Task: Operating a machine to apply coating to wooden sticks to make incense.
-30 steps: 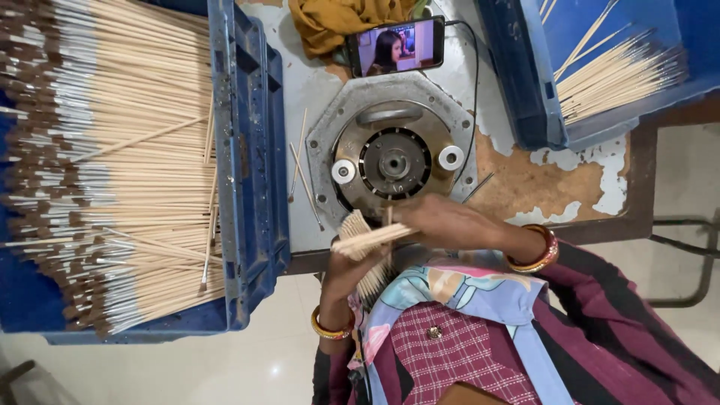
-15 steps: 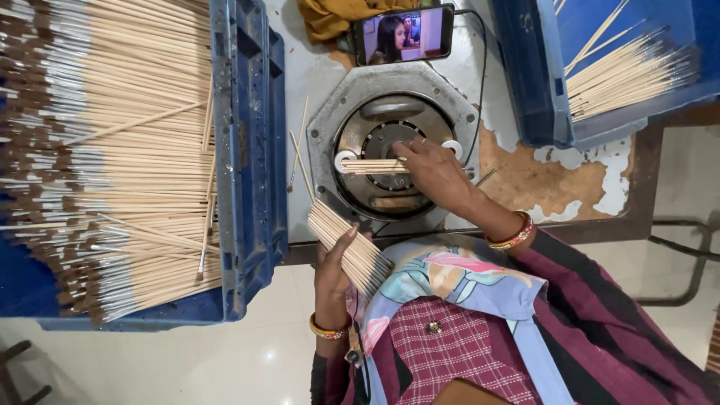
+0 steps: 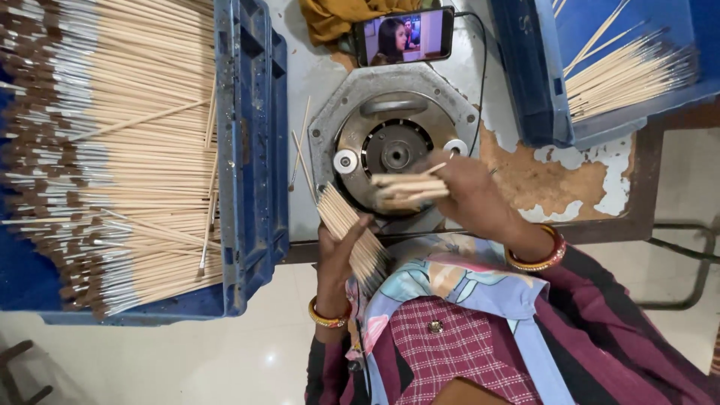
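Note:
My left hand [image 3: 337, 251] grips a thick bundle of thin pale sticks [image 3: 351, 232], slanting from the table edge down toward my chest. My right hand [image 3: 461, 191] holds a few sticks [image 3: 405, 187] lying crosswise over the lower part of a round grey metal machine [image 3: 394, 146], which has a dark centre hub and two small white rollers. Gold bangles circle both wrists.
A big blue crate [image 3: 251, 150] on the left is packed with coated and bare sticks [image 3: 105, 150]. Another blue crate [image 3: 540, 82] at upper right holds a smaller heap. A phone [image 3: 403, 35] showing a video leans behind the machine, by yellow cloth. Loose sticks lie beside the machine.
My right hand drew back from the machine's centre toward its lower right, bringing a few sticks with it. The left hand stayed at the table edge holding its bundle.

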